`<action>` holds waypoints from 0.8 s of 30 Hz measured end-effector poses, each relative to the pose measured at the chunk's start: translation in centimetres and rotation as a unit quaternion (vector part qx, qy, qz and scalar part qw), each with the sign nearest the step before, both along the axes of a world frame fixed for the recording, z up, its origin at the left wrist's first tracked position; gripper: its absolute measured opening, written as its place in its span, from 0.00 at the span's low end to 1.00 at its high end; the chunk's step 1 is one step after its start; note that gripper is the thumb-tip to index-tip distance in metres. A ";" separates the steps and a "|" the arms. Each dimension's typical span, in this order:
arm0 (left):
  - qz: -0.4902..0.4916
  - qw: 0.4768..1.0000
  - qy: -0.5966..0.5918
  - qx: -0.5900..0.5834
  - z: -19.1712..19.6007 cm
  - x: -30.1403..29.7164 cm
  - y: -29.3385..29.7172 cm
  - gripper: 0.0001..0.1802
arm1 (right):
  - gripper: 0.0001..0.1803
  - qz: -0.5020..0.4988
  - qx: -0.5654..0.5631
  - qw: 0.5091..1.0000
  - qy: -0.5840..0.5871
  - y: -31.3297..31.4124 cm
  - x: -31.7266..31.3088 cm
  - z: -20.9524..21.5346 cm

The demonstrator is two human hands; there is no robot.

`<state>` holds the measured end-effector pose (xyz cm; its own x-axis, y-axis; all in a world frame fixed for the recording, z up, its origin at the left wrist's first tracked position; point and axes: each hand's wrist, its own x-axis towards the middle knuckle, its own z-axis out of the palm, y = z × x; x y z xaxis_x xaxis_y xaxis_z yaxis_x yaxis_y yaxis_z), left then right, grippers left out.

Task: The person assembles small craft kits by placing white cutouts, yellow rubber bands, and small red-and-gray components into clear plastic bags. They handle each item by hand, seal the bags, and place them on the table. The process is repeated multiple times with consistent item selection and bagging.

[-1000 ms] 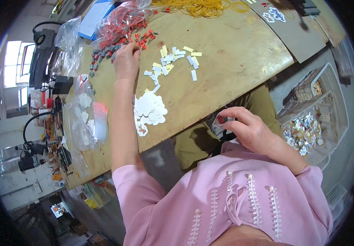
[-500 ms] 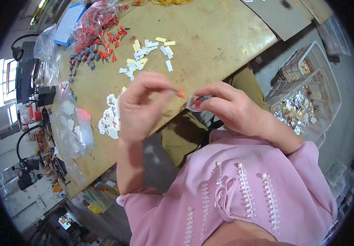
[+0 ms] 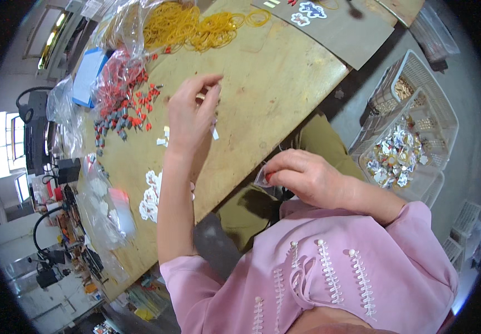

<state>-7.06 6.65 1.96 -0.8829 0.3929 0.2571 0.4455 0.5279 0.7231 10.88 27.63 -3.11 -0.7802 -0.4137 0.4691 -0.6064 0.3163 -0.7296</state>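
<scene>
My left hand [image 3: 191, 108] hovers over the wooden table, thumb and forefinger stretched forward with a small gap between their tips. Nothing shows between those tips. Beneath it, mostly covered by the hand, lie small white and pale yellow strips [image 3: 162, 137]. Just off the table's near edge, above my lap, my right hand [image 3: 307, 175] is closed on a small clear plastic bag [image 3: 261, 177]. Something red shows at the fingertips there; the rest of it is hidden. White-edged printed cutouts [image 3: 150, 200] lie left of my left forearm.
Small red and grey parts [image 3: 122, 119] lie scattered at the left, beside a bag of red pieces [image 3: 119, 75]. Yellow rubber bands [image 3: 212, 30] are heaped at the far side. A grey board [image 3: 351, 42] carries cutouts. White baskets [image 3: 446, 119] stand at the right.
My left hand has moved up and away from my right hand; the red piece at its fingertips no longer shows. My right hand keeps the bag, slightly lower. The view has shifted, showing more rubber bands.
</scene>
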 end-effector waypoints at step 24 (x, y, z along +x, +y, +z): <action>0.018 0.947 -0.213 0.241 -0.1 -15.2 0.2 0.08 | 0.16 -0.016 -0.014 0.999 -0.040 2.6 0.4 -2.8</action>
